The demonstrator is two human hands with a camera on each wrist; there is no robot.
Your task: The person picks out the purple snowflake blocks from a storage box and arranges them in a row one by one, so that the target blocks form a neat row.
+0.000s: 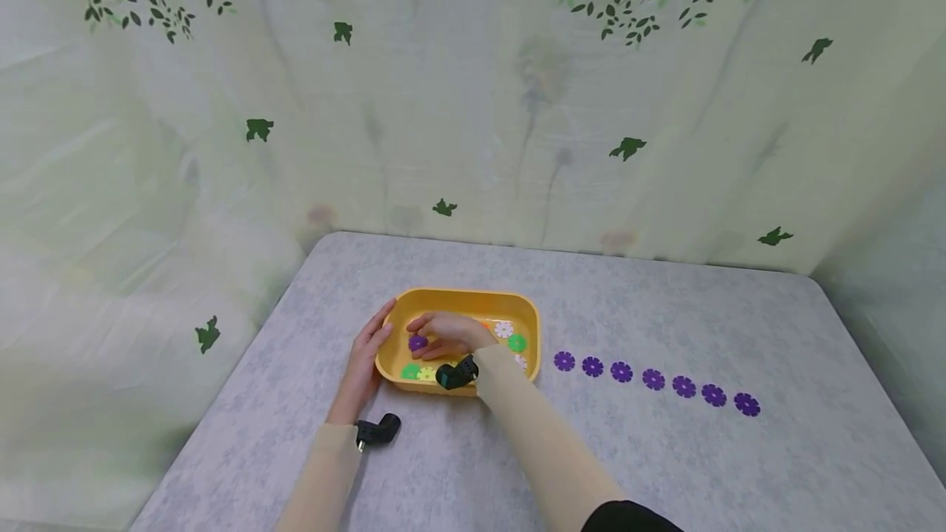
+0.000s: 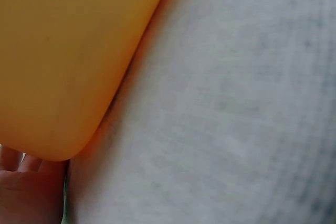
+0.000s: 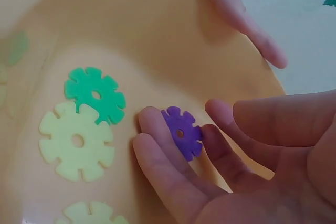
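A yellow tray (image 1: 464, 295) holds notched plastic discs. My left hand (image 1: 364, 364) rests along the tray's left side, its fingers fairly straight against the wall; the left wrist view shows part of this hand (image 2: 31, 195) beside the tray. Inside the tray, my right hand (image 1: 454, 333) pinches a purple notched disc (image 3: 181, 134) between its fingers, one finger covering the disc's left edge. Close by lie a green disc (image 3: 100, 90) and a pale yellow disc (image 3: 77, 153), which overlaps the green one.
Right of the tray, several purple discs (image 1: 654, 379) form a slanting row on the grey table (image 1: 665, 466). A white disc (image 1: 504, 329) and another green disc (image 1: 516, 343) lie toward the tray's right end. A leaf-printed curtain (image 1: 473, 105) hangs behind the table.
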